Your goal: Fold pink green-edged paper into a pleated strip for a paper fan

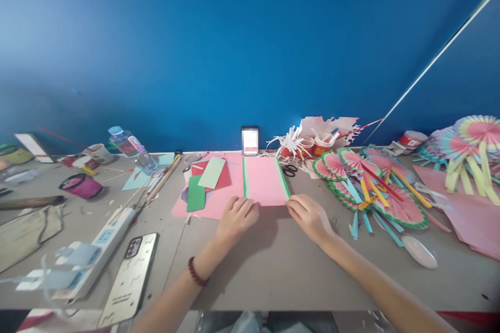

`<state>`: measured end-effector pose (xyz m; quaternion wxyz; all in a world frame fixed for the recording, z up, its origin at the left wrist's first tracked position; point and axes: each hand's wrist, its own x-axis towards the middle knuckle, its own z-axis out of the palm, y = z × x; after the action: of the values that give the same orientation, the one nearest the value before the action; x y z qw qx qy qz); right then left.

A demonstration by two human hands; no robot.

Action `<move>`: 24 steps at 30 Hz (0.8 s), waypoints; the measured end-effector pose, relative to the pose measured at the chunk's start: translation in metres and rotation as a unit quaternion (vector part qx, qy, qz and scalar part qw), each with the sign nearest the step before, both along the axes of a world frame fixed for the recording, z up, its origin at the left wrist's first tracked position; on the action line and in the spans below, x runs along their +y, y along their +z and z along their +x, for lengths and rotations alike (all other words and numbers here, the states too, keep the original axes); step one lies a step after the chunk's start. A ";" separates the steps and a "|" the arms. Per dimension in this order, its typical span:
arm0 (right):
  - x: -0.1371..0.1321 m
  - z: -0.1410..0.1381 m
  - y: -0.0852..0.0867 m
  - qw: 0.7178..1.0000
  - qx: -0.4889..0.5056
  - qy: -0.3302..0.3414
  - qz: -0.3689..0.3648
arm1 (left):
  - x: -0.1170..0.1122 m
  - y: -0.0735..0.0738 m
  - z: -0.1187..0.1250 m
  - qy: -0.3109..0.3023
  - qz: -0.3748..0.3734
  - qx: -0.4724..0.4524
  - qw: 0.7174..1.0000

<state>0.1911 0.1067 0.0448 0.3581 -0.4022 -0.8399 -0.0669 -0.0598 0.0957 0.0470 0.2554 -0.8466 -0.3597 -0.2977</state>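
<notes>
Head camera: the left hand (237,217) lay knuckles up, its forearm angled in from below with a bead bracelet (196,272) on the wrist. Its fingers were curled shut onto the near left corner of the pink sheet (265,179). The right hand (308,216) came in low from the right, fingertips pinched together on the near right corner. The sheet lay flat on the table (273,270), just beyond both sets of fingers. Paper fans (371,192) lay outside the right hand, and a phone (130,278) lay well outside the left wrist.
</notes>
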 end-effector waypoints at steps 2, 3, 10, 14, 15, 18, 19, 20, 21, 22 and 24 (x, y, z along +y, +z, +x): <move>-0.002 0.000 -0.021 0.997 -0.016 0.008 -0.070 | -0.001 -0.018 0.001 0.008 -0.082 0.051 0.995; -0.002 0.000 -0.029 0.995 -0.017 0.007 -0.099 | -0.002 -0.025 0.002 0.016 -0.124 0.075 0.989; 0.002 0.003 -0.041 0.970 0.009 0.022 -0.244 | 0.003 -0.039 0.018 0.033 -0.254 0.105 0.961; 0.009 0.005 -0.033 0.951 0.015 0.026 -0.308 | 0.012 -0.033 0.039 0.006 -0.291 0.102 0.951; 0.010 0.006 -0.031 0.946 0.016 0.028 -0.322 | 0.015 -0.032 0.043 -0.005 -0.305 0.101 0.947; 0.015 0.009 -0.026 0.932 0.029 0.043 -0.358 | 0.022 -0.027 0.048 -0.013 -0.342 0.074 0.937; 0.016 0.009 -0.024 0.928 0.037 0.048 -0.368 | 0.024 -0.026 0.047 -0.017 -0.359 0.056 0.932; 0.018 0.010 -0.023 0.923 0.043 0.052 -0.378 | 0.027 -0.025 0.046 -0.023 -0.377 0.034 0.925; 0.019 0.010 -0.021 0.919 0.045 0.053 -0.387 | 0.029 -0.024 0.044 -0.033 -0.397 0.010 0.917; 0.021 0.010 -0.019 0.916 0.044 0.051 -0.396 | 0.031 -0.024 0.042 -0.042 -0.416 -0.018 0.908; 0.025 0.008 -0.017 0.912 0.038 0.044 -0.406 | 0.034 -0.024 0.038 -0.054 -0.446 -0.078 0.890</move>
<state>0.1995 0.1316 0.0278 0.1981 -0.4778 -0.7971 0.3115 -0.0214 0.1293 0.0231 -0.1948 -0.8635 -0.4270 -0.1844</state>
